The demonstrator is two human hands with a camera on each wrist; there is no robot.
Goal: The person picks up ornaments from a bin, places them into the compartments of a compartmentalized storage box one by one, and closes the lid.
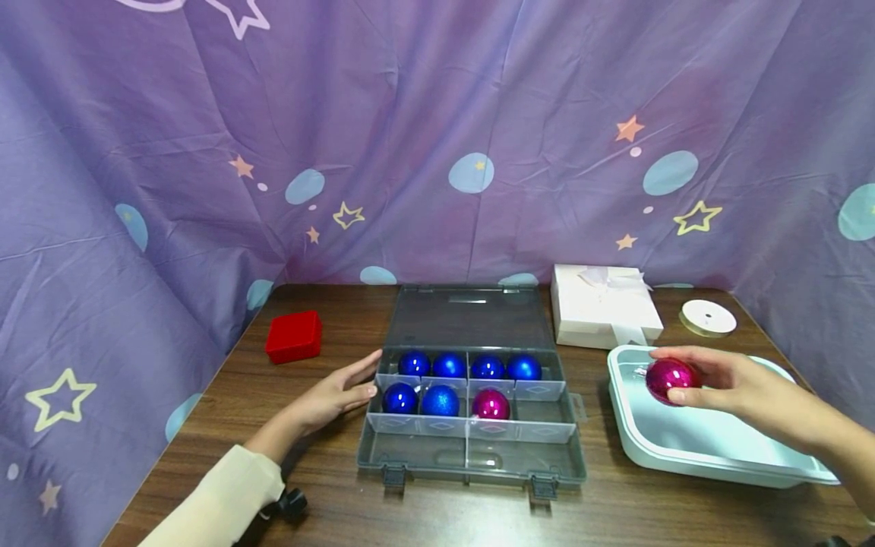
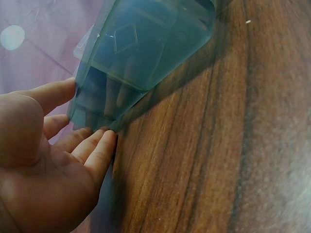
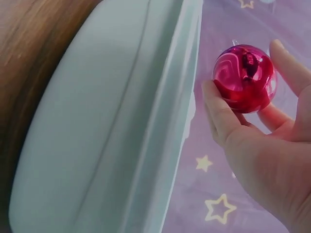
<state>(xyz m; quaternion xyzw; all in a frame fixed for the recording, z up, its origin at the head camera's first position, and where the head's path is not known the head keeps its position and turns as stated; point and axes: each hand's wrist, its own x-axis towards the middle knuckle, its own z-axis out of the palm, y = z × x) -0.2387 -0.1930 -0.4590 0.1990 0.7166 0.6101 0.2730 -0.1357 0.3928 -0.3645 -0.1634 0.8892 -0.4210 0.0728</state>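
Observation:
My right hand grips a shiny magenta Christmas ball above the pale blue tub. In the right wrist view the ball sits between the thumb and fingers. My left hand touches the left side of a clear grey compartment box, its fingers extended. The left wrist view shows those fingertips against the box wall. The box's lid lies back. Several blue balls fill the back row and the middle row's left side, and one magenta ball sits right of them. The front row holds none.
A red box lies at the back left of the brown table. Behind the tub stand a white gift box with a ribbon and a white ribbon spool. A purple curtain hangs behind.

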